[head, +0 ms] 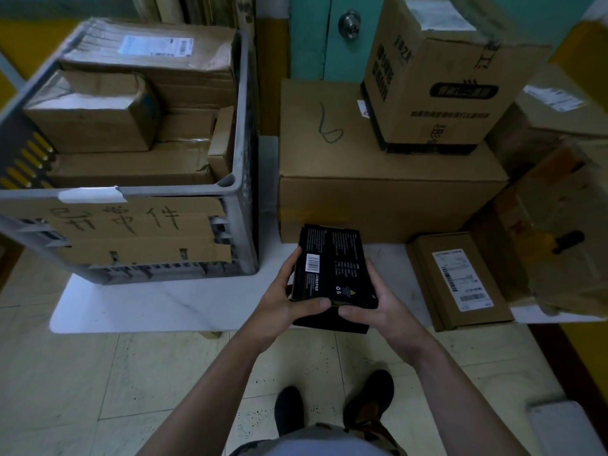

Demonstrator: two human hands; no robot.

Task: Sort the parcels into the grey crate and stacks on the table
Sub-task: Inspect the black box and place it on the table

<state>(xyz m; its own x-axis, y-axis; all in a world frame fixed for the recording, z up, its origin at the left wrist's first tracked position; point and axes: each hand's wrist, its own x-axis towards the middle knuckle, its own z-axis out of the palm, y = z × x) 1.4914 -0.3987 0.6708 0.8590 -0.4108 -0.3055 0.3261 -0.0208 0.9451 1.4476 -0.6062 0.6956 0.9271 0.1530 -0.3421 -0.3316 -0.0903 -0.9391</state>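
Now, on the left of the white table (164, 304) stands the grey plastic crate (245, 133), already holding brown cartons. The left hand (283, 299) grips the left edge of the flat black rectangular box (334, 264), fingers curled under it and thumb on top; the right hand (383, 309) holds the right edge the same way. The box is in the air over the table's front edge, its long axis pointing away from the person. The crate lies forward and left of the grip, nearer the left hand; the large brown cardboard carton (378, 185) lies straight ahead.
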